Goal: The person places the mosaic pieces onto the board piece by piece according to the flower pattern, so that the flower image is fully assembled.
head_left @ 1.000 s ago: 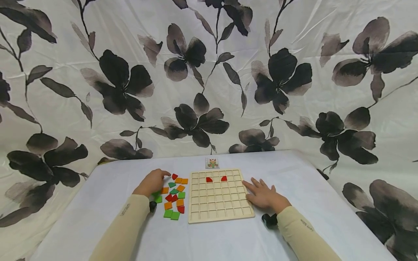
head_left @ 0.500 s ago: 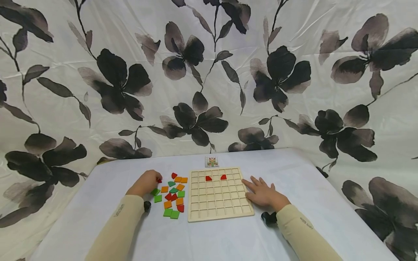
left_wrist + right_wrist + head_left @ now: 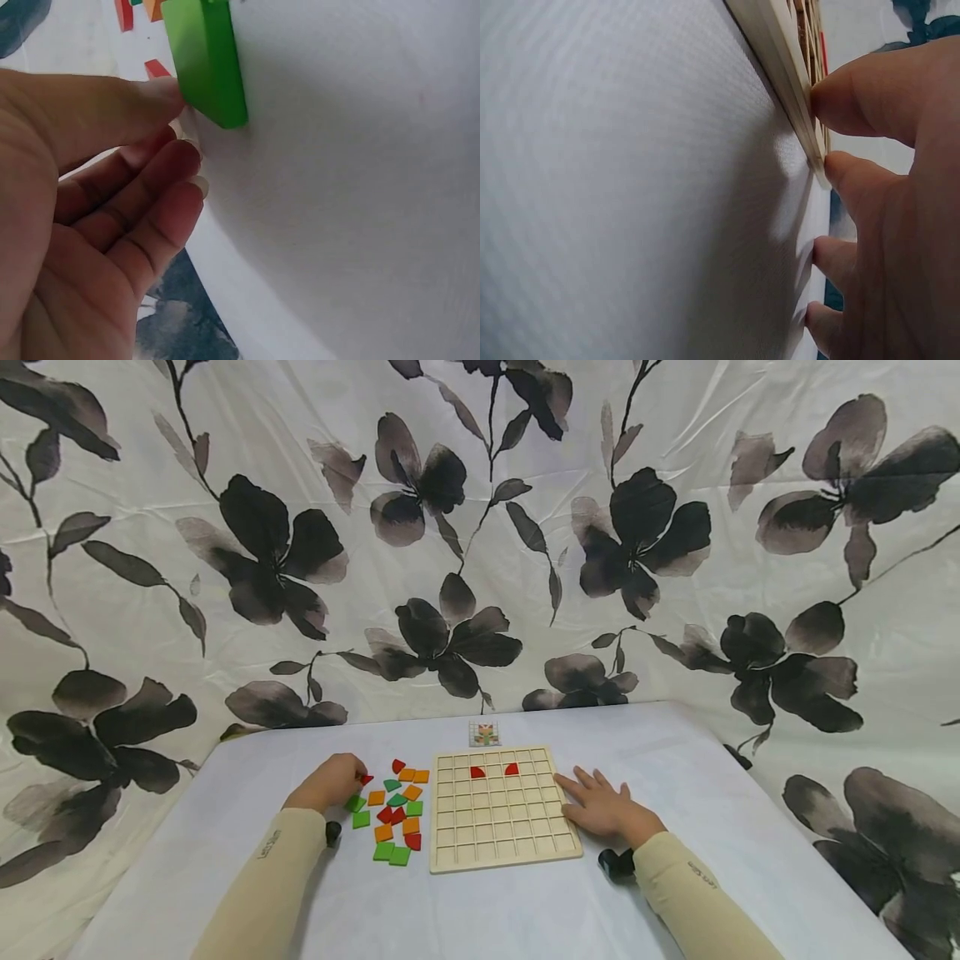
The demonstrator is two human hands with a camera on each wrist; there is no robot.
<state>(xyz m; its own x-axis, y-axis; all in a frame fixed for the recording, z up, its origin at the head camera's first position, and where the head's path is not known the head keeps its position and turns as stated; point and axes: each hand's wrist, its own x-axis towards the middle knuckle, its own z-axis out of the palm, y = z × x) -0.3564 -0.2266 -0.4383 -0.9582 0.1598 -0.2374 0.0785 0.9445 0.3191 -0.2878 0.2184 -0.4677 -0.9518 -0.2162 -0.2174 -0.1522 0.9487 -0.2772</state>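
At the left of the loose tiles, my left hand [image 3: 330, 782] pinches a small red tile [image 3: 367, 779] between thumb and curled fingers. In the left wrist view, the red tile [image 3: 155, 69] peeks out past the thumb, mostly hidden. A green tile [image 3: 206, 64] stands large right beside the thumb tip. My right hand [image 3: 602, 807] lies spread at the right edge of a wooden grid board [image 3: 506, 865]. Its thumb and a fingertip touch the board's edge [image 3: 784, 71] in the right wrist view. Two red quarter-round tiles [image 3: 477, 772] sit in cells of the board's upper rows.
Several orange, red and green tiles lie between the left hand and the board, such as an orange square [image 3: 411, 826] and a green square [image 3: 399, 857]. A small pattern card [image 3: 483, 734] lies behind the board. Floral cloth [image 3: 450, 527] hangs beyond the white table [image 3: 495, 918].
My left hand has drawn back to the left from the far red tile, its pointing finger now curled in, and a red tile shows at its fingertips. The right hand has stayed on the board's edge.
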